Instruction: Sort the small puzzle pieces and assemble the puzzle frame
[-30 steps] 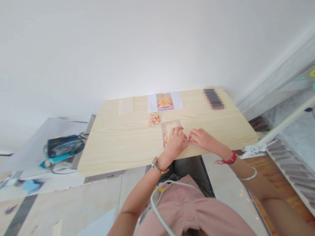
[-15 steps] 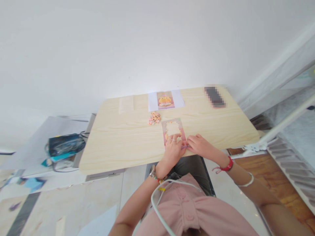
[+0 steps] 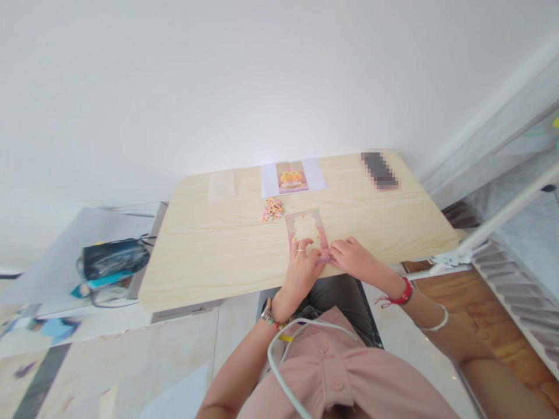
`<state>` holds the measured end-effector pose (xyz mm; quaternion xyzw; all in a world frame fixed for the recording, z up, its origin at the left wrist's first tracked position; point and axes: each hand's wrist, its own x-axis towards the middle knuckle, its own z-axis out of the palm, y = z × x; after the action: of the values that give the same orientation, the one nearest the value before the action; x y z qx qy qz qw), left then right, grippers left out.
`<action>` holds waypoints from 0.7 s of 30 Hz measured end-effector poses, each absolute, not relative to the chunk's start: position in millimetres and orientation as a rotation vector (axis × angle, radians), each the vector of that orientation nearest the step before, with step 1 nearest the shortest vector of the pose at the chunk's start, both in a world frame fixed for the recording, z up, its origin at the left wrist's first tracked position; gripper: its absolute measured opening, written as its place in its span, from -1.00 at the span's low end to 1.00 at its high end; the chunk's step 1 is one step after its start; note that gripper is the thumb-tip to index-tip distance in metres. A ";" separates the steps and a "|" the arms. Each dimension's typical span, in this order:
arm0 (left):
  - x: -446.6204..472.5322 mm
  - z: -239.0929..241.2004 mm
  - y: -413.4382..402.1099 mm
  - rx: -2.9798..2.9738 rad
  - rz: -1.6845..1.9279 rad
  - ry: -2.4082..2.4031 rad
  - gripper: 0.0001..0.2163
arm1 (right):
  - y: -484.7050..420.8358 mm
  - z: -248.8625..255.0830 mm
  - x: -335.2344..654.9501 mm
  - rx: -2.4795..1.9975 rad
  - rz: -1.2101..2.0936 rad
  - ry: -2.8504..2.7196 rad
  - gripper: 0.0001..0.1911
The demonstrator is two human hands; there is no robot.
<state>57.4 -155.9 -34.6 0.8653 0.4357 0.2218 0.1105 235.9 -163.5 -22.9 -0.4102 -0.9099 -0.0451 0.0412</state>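
Observation:
A partly assembled jigsaw puzzle (image 3: 289,226) lies near the front edge of the table, a pinkish border around a bare middle. My left hand (image 3: 302,266) rests on its lower part, fingers apart and bent, the thumb close to the bottom edge. At the lower right corner, my right hand (image 3: 353,257) has its fingers pressed together against the border; what they pinch is hidden. Just beyond the puzzle sits a small heap of loose jigsaw pieces (image 3: 272,210). Behind that lies a white sheet with a printed picture (image 3: 292,177) of a yellow figure.
On the wooden table (image 3: 209,244) a blurred dark phone-like object (image 3: 379,170) lies at the back right, and a pale translucent sheet (image 3: 222,185) at the back left. A dark and teal bag (image 3: 116,261) is left of the table. A white cable (image 3: 279,366) crosses my lap.
My left hand has shifted slightly, its index finger now more lifted and curved, uncovering more of the border. The right hand stays at the corner. The view has moved slightly.

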 end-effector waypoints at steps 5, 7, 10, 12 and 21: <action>59.4 -33.3 -156.6 2.519 0.648 1.283 -0.91 | -162.7 -23.1 235.1 -1.252 -0.126 -2.777 -0.81; 59.8 -31.8 -157.1 2.506 0.644 1.280 -0.92 | -163.1 -23.2 234.9 -1.247 -0.129 -2.770 -0.80; 59.9 -29.6 -157.7 2.495 0.644 1.274 -0.93 | -164.2 -22.3 234.5 -1.238 -0.134 -2.757 -0.79; 60.0 -28.5 -158.1 2.483 0.650 1.269 -0.91 | -165.1 -21.3 234.1 -1.233 -0.143 -2.745 -0.78; 60.1 -29.3 -159.3 2.437 0.675 1.258 -0.90 | -166.7 -22.6 235.3 -1.194 -0.129 -2.687 -0.81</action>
<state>60.1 -159.3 -29.3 0.8521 0.4398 0.2360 0.1577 235.3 -166.7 -22.6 -0.4036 -0.9085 -0.0438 0.0991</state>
